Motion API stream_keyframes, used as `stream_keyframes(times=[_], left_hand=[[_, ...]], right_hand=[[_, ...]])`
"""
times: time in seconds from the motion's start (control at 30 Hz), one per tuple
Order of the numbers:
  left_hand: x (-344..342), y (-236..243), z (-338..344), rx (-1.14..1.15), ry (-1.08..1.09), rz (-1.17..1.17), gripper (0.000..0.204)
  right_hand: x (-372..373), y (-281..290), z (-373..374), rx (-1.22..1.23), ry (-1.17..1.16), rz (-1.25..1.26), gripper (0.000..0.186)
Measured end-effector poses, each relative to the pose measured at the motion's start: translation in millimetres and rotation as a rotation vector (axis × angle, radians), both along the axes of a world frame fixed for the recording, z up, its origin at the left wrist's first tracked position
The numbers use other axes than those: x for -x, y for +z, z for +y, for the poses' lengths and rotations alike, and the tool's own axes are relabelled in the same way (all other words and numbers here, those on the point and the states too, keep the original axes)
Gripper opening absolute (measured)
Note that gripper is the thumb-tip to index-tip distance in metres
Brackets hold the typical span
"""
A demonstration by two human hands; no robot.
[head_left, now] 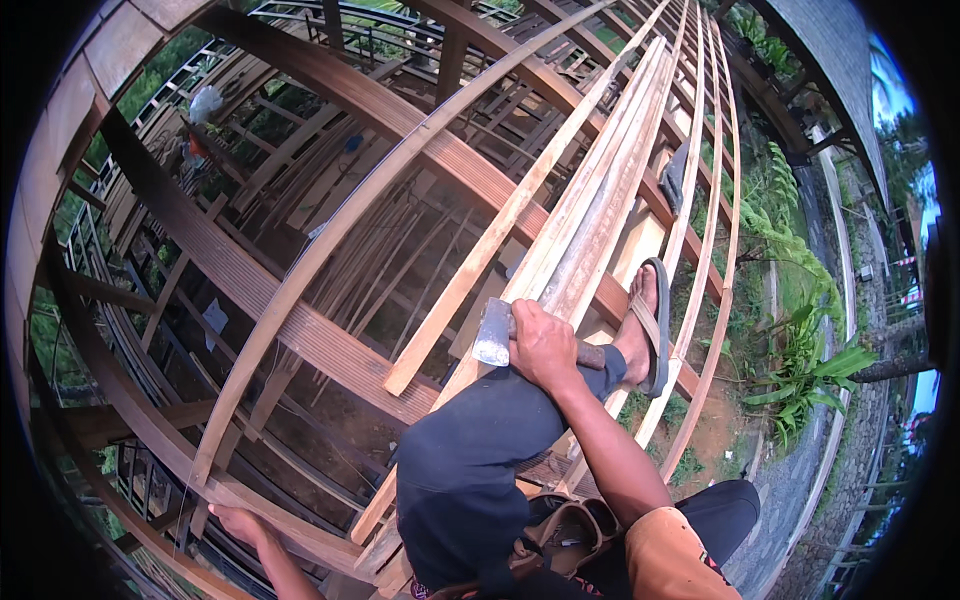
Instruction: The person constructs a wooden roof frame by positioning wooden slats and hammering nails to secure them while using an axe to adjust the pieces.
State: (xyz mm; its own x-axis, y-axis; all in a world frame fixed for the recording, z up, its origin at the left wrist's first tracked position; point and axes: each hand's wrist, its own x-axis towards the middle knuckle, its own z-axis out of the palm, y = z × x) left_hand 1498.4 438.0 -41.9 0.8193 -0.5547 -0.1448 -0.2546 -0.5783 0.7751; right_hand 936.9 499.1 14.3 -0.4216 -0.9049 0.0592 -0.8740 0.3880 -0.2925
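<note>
My right hand [545, 345] is closed round a hatchet [493, 333] just below its broad, worn metal head. Its dark handle [592, 355] sticks out past my fist, across my bent leg [470, 440]. At the lower left, my left hand [238, 522] reaches out beside a long wooden batten [300, 535], fingers drawn together. What they hold, if anything, is too small to make out. A thin line hangs near those fingertips. Close to the hatchet, several long pale battens [600, 215] lie side by side over the rafters.
Dark reddish beams [340, 85] cross an open timber frame, with deep gaps down to stacked lumber below. A long curved strip [330, 230] spans them. My sandalled foot [648, 320] stands on the narrow battens at the right. Green plants [800, 370] grow on the ground beyond.
</note>
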Motion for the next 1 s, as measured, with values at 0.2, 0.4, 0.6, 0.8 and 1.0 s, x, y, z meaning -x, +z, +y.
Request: stream_keyframes(times=[0.2,0.4,0.6,0.8,1.0], left_hand=[[-33,-27,-11,-0.305,0.088,-0.189,0.084],[-10,-20,-10,-0.332,0.093,-0.164,0.086],[-21,-13,-16,-0.297,0.105,-0.089,0.087],[-2,13,-9,-0.261,0.067,-0.053,0.085],[14,13,-9,-0.226,0.053,-0.087,0.082]], right_hand=[[-2,-6,-3,0.099,0.020,-0.034,0.022],[6,-26,16,0.082,-0.053,-0.071,0.025],[-15,-18,37,0.339,0.026,-0.042,0.022],[-34,25,83,0.448,-0.097,-0.232,0.022],[-13,64,106,0.314,-0.070,-0.540,0.033]])
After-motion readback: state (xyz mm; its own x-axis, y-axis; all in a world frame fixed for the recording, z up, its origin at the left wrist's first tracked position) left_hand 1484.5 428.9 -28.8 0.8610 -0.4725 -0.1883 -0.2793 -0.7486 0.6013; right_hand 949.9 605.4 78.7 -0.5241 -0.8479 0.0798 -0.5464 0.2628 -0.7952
